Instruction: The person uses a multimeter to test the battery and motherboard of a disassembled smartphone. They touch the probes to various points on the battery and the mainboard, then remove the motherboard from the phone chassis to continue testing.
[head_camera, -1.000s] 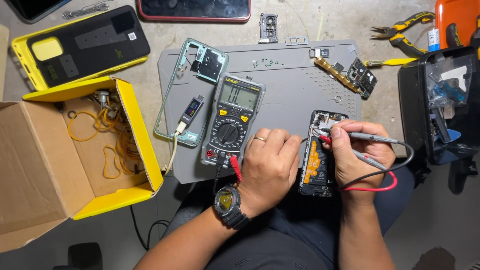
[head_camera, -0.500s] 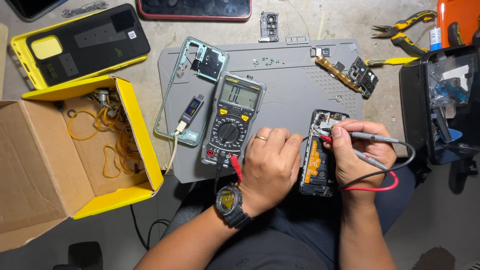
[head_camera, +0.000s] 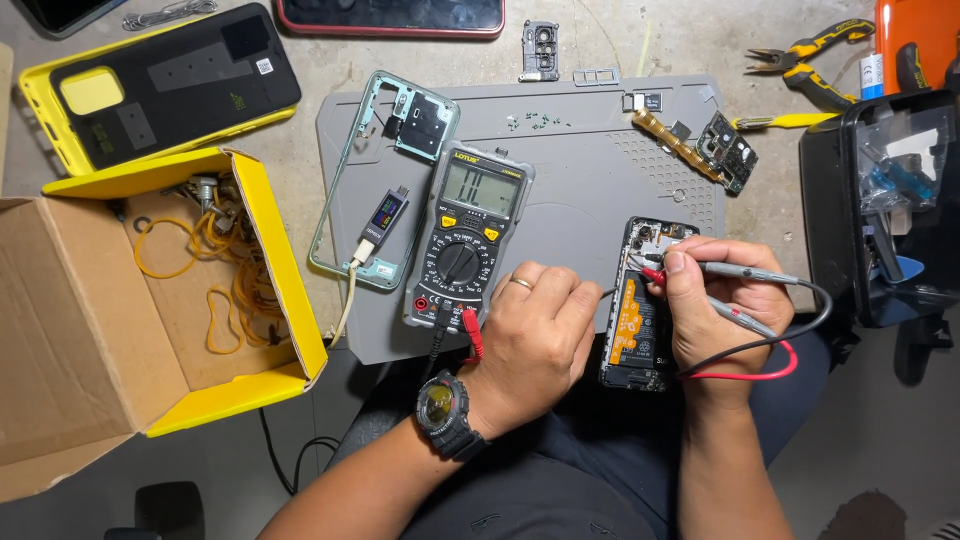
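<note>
Head view, the only one on hand: the person sits at a grey repair mat (head_camera: 590, 150) with an opened smartphone (head_camera: 640, 310) lying flat at its right front edge, back cover off, orange-labelled battery and circuit board exposed. The right hand (head_camera: 725, 310) is closed narrowly around two slim test probes (head_camera: 745, 272), held together like pens, red tip and black tip both pressed onto the upper board area of the phone; the red and black leads loop out to the right and back under the wrist. The left hand (head_camera: 535, 335) lies palm-down and loosely curled on the mat, touching the phone's left edge and steadying it; whether the fingers actually pinch the frame cannot be told. A wristwatch (head_camera: 447, 410) sits on that arm. The digital multimeter (head_camera: 468, 240) stands just left of the left hand, leads plugged in at its base, display lit but unreadable from here. Further left lie a bare phone frame (head_camera: 385, 165) with a small USB tester (head_camera: 380, 220), and an open yellow-lined cardboard box (head_camera: 150, 300) of rubber bands. Pliers (head_camera: 810, 50) rest well apart, top right. In my judgement the phone is light, rigid yet fragile, its board and flex cables easily damaged; it should be held by the side rails only, never the exposed interior.
</note>
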